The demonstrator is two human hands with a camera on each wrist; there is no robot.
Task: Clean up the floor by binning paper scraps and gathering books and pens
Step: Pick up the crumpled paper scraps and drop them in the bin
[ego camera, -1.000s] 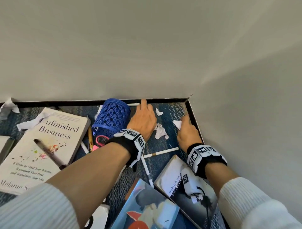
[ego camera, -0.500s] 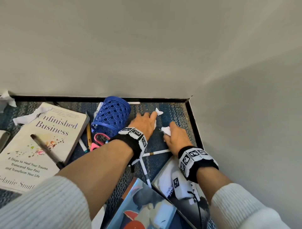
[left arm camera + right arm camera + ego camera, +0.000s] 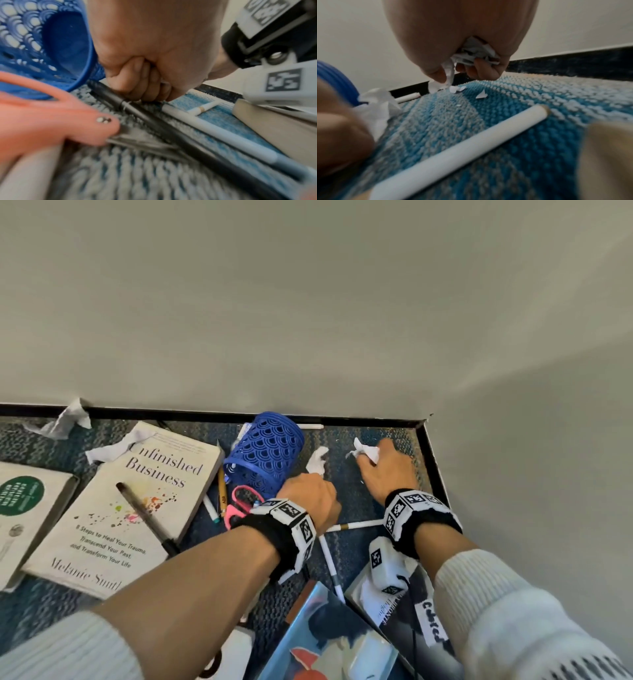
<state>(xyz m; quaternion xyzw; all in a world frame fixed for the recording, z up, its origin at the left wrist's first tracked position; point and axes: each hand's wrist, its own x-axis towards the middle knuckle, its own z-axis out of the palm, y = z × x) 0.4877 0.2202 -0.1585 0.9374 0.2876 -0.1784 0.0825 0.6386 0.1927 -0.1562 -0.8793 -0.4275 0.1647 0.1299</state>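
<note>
My left hand (image 3: 310,493) is a fist on the blue carpet beside the tipped blue basket (image 3: 263,453), and a white paper scrap (image 3: 317,462) sticks out of it. In the left wrist view its fingers (image 3: 137,83) curl tight above a black pen (image 3: 154,121) and a white pen (image 3: 214,129). My right hand (image 3: 382,470) grips crumpled paper (image 3: 474,54) near the wall corner, with tiny scraps (image 3: 481,95) on the carpet under it. Another white pen (image 3: 356,525) lies between my wrists. The "Unfinished Business" book (image 3: 120,508) carries a black pen (image 3: 147,518).
Pink scissors (image 3: 239,505) and a pencil (image 3: 222,491) lie left of my left wrist. Paper strips (image 3: 68,419) (image 3: 116,448) sit by the black baseboard (image 3: 376,421). A green-badged book (image 3: 20,508) lies at far left and two books (image 3: 325,638) (image 3: 387,604) under my forearms.
My left hand went from flat and stretched toward the wall to a fist round a scrap, drawn back. My right hand gathered the scrap between the hands and moved toward the back corner.
</note>
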